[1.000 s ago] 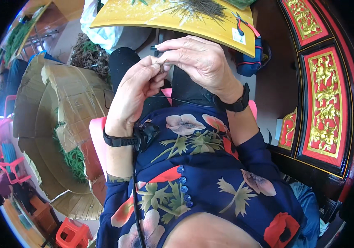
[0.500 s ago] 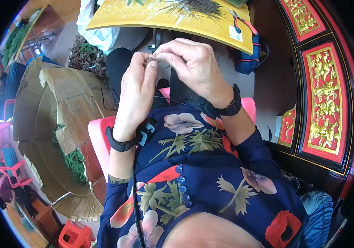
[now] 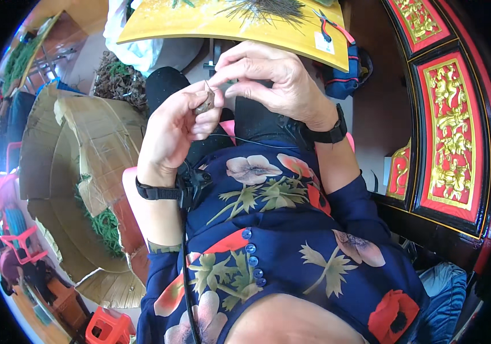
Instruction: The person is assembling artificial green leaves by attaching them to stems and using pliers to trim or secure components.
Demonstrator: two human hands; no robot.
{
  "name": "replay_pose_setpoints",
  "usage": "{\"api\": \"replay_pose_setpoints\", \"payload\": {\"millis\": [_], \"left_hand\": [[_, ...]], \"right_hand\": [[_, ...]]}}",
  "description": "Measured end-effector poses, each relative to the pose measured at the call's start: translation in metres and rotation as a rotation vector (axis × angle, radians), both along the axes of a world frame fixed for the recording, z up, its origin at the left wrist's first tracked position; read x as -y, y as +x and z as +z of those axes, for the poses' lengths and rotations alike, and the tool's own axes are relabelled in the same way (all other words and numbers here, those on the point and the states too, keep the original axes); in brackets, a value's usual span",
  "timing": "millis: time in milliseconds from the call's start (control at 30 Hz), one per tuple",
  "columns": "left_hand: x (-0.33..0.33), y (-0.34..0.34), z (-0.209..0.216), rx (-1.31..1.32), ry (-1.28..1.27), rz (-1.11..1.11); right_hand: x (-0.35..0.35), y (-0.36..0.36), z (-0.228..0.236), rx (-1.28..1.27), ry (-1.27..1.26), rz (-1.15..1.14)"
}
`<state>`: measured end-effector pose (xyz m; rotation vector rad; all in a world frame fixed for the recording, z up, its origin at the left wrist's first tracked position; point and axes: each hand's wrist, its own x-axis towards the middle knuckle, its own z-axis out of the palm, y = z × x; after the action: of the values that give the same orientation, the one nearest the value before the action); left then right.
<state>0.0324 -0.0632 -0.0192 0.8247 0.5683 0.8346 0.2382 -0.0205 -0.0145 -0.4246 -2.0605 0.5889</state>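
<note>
My left hand is closed around a small brown rounded lump, pinched between thumb and fingers. A thin wire-like strand sticks up from the lump; its exact kind is unclear. My right hand hovers just to the right, thumb and fingers apart, with the fingertips close to the strand and nothing plainly held in them. Both hands are above my lap, in front of the near edge of a yellow tabletop. Thin dark wires or twigs lie piled on it, beside pliers with red and blue handles.
To the left stands a torn cardboard box with green foliage inside. Behind it sits a heap of brown and green plant-like material. A white plastic bag hangs by the table. Carved red and gold panels line the right side.
My left hand has turned and moved slightly down and left, bringing the brown lump into clearer view. My right hand's fingers have spread and drawn apart from it.
</note>
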Motion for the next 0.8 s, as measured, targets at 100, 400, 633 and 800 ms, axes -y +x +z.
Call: {"api": "replay_pose_setpoints", "payload": {"millis": [100, 400, 633, 800], "left_hand": [[-0.002, -0.002, -0.003, 0.085, -0.026, -0.083], [-0.003, 0.002, -0.012, 0.112, -0.104, -0.107], [-0.002, 0.003, -0.009, 0.097, -0.101, -0.095], [-0.003, 0.003, -0.009, 0.041, -0.119, -0.061]], "right_hand": [[-0.001, 0.002, 0.000, -0.006, 0.101, 0.004], [0.006, -0.001, -0.001, 0.018, 0.083, -0.051], [0.002, 0.002, 0.004, 0.101, 0.363, -0.127], [0.002, 0.003, 0.000, 0.184, 0.484, -0.176]]}}
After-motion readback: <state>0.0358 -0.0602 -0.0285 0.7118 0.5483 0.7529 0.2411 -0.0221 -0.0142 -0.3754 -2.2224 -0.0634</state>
